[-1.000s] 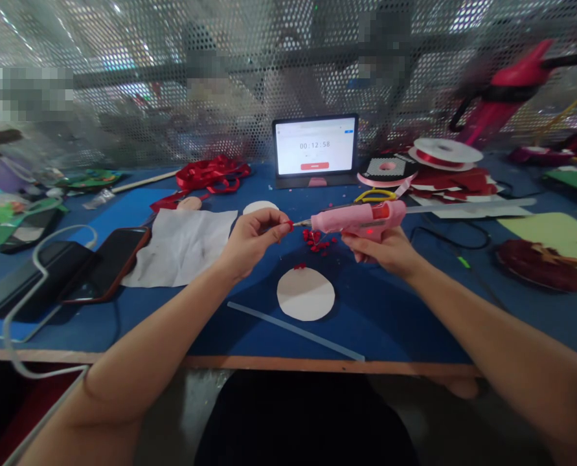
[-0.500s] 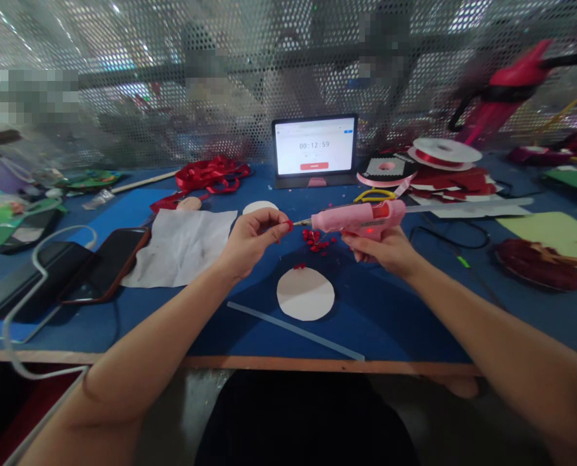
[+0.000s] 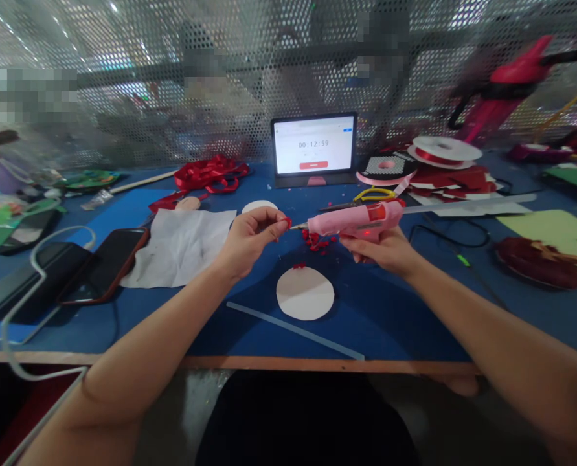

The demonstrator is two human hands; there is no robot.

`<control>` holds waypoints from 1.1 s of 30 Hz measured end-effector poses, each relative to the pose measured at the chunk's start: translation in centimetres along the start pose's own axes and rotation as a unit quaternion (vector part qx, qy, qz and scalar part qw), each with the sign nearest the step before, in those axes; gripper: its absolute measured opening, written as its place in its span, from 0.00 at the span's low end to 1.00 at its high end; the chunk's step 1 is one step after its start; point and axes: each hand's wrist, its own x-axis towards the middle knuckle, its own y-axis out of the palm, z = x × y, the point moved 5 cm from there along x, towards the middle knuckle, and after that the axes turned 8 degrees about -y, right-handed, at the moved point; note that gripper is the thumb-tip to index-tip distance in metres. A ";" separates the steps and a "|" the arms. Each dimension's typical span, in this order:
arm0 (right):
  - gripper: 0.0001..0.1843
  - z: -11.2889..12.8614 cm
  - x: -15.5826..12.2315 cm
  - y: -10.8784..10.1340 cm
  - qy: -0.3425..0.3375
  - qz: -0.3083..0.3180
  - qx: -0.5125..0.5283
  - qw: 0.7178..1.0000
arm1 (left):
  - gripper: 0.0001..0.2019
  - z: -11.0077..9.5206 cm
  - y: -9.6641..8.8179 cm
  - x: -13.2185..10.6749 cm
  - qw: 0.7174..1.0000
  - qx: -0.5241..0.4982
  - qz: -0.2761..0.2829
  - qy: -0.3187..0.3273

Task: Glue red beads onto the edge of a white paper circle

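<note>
Blue table (image 3: 405,330), perforated metal screen (image 3: 249,103) behind. White cloth (image 3: 181,249) leftmost of these notes. Left hand (image 3: 249,241) pinching small red piece (image 3: 287,222) at nozzle (image 3: 298,226); contact unclear. White disc (image 3: 305,294) nearer. Pink glue gun (image 3: 349,221), wrapped by right hand (image 3: 388,251), now tipped slightly nose-down: gluing seemingly under way.

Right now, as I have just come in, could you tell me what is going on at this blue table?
A person's left hand pinches a small red piece, while the right hand holds a pink glue gun, its nozzle pointed at that piece. Nearer the person, a white disc lies flat, with red bits at its far edge. More red pieces lie beyond it.
</note>
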 end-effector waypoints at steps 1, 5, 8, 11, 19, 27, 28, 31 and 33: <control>0.14 0.1 0.0 0.0 -0.001 0.000 -0.001 1.000 | 0.10 0.0 0.0 0.0 1.000 -0.006 -0.002 -0.003; 0.15 0.2 0.0 -0.4 0.023 -0.022 -0.006 0.999 | 0.11 0.1 -0.1 0.1 0.999 -0.038 -0.007 -0.014; 0.15 0.5 0.0 -0.7 0.028 -0.037 0.007 0.999 | 0.11 0.1 -0.1 0.1 0.999 -0.043 -0.006 -0.017; 0.15 0.6 0.0 -0.6 0.020 -0.038 0.009 0.999 | 0.10 0.1 0.0 0.1 0.999 -0.038 0.003 -0.017; 0.14 0.6 0.0 -0.4 0.005 -0.028 -0.003 1.000 | 0.09 0.0 0.5 -0.3 0.999 0.044 0.020 -0.008; 0.14 0.5 0.3 -1.1 -0.016 -0.060 0.021 0.998 | 0.08 -0.1 0.8 -0.7 0.995 0.099 0.024 -0.008; 0.14 0.5 0.4 -1.2 -0.018 -0.060 0.015 0.998 | 0.08 -0.3 0.5 -0.6 0.996 0.083 0.010 0.008; 0.14 0.7 0.5 -1.1 -0.027 -0.038 0.004 0.999 | 0.07 -0.9 -0.6 -0.3 0.996 0.028 -0.055 0.060; 0.14 0.9 0.5 -0.8 -0.032 -0.012 0.009 0.999 | 0.07 -1.2 -1.3 -0.2 0.992 0.009 -0.097 0.080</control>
